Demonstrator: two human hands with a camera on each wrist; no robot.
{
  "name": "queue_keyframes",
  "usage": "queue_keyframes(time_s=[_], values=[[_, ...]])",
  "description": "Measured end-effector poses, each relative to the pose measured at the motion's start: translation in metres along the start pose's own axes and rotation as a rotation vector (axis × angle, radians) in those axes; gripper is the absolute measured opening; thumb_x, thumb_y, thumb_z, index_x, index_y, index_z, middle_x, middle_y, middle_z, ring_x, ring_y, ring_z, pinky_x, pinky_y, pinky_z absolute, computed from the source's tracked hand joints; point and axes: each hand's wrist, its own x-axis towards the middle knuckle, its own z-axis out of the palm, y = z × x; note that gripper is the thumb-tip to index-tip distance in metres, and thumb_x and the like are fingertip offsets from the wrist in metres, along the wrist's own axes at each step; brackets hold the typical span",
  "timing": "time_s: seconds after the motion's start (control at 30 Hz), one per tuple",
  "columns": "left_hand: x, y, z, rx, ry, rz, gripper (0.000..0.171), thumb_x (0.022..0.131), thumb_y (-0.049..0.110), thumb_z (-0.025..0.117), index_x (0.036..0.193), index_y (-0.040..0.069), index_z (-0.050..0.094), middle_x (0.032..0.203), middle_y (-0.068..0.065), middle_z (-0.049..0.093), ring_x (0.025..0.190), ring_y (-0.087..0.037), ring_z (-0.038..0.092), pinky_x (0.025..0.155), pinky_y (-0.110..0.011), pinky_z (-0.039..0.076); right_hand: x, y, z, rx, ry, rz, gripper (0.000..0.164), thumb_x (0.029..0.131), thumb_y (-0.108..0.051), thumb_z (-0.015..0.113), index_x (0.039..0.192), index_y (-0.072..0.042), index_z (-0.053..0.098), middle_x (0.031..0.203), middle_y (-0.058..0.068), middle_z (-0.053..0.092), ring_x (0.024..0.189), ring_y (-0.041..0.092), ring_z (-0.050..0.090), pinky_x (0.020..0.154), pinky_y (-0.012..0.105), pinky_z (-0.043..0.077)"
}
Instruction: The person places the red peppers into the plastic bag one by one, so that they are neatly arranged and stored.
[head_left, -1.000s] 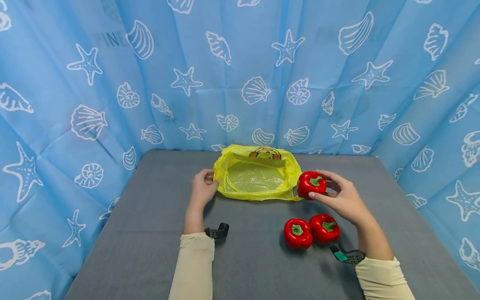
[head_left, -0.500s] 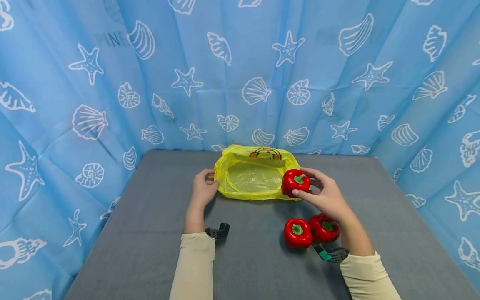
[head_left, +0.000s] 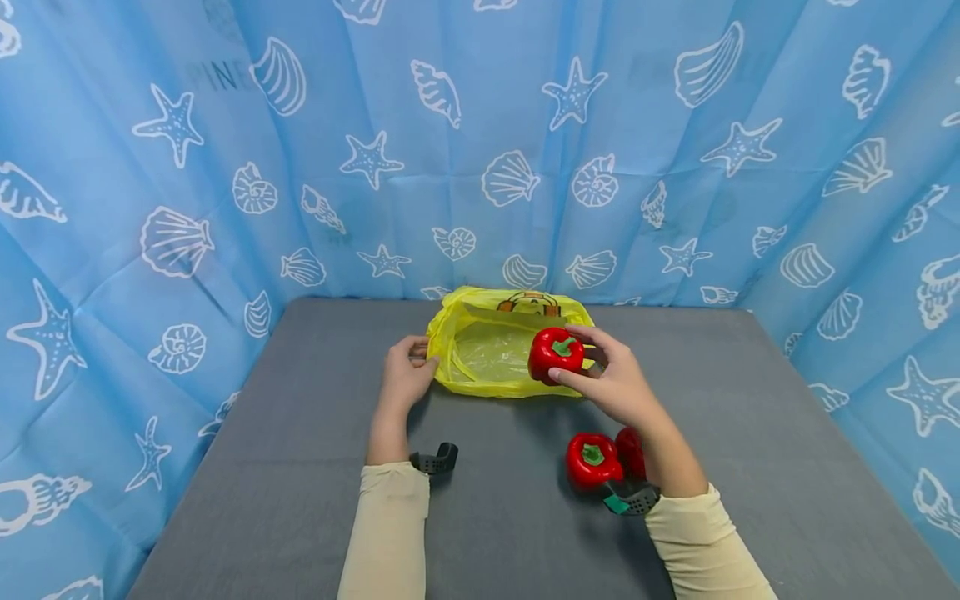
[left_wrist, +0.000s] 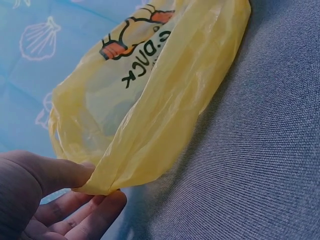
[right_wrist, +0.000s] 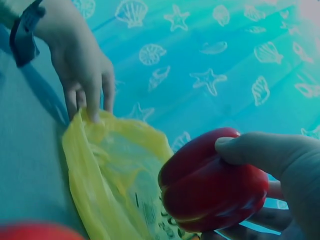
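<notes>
A yellow plastic bag (head_left: 480, 387) with a duck print lies on the table, its mouth spread open. My left hand (head_left: 407, 375) pinches the bag's left rim between thumb and fingers, as the left wrist view shows up close (left_wrist: 65, 195). A red bell pepper (head_left: 551, 357) with a green stem is in my right hand (head_left: 615, 379), gripped between thumb and fingers. It is held over the right part of the bag's opening. Two more red bell peppers rest on the table below: one in full view (head_left: 588, 461), the other (head_left: 630, 452) partly hidden by my right wrist.
The grey table (head_left: 495, 517) runs up to a blue curtain (head_left: 480, 125) with white shells and starfish, which encloses its back and sides. A black strap device sits on each wrist (head_left: 438, 460).
My right hand has carried the bell pepper leftward, from beside the bag's right edge to over its opening. My left hand stays on the rim. The right forearm now covers part of one resting pepper.
</notes>
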Motion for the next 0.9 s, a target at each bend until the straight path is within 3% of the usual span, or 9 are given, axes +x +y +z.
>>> queue_keyframes(time_s=[0.23, 0.73, 0.9], values=[[-0.002, 0.000, -0.002, 0.022, 0.006, -0.004, 0.037, 0.104, 0.012, 0.069, 0.140, 0.006, 0.064, 0.131, -0.019, 0.067, 0.119, -0.036, 0.071, 0.096, -0.048, 0.062, 0.013, -0.015, 0.026, 0.029, 0.023, 0.005, 0.075, 0.091, -0.033, 0.086, 0.155, -0.015, 0.052, 0.150, 0.011, 0.058, 0.133, 0.038, 0.061, 0.091, 0.048, 0.065], [-0.001, 0.002, -0.004, 0.012, -0.008, -0.004, 0.037, 0.103, 0.011, 0.070, 0.139, 0.005, 0.064, 0.131, -0.020, 0.067, 0.120, -0.038, 0.070, 0.097, -0.049, 0.062, 0.028, -0.037, 0.080, 0.081, 0.122, 0.063, 0.067, 0.091, -0.029, 0.085, 0.150, -0.016, 0.055, 0.151, 0.011, 0.058, 0.134, 0.039, 0.059, 0.100, 0.053, 0.061], [-0.001, 0.002, -0.005, 0.007, -0.009, 0.004, 0.036, 0.102, 0.010, 0.071, 0.138, 0.004, 0.065, 0.130, -0.020, 0.067, 0.118, -0.037, 0.072, 0.096, -0.049, 0.062, 0.031, -0.037, 0.099, 0.153, 0.153, 0.054, 0.065, 0.091, -0.025, 0.085, 0.148, -0.013, 0.056, 0.146, 0.012, 0.059, 0.132, 0.039, 0.061, 0.102, 0.052, 0.060]])
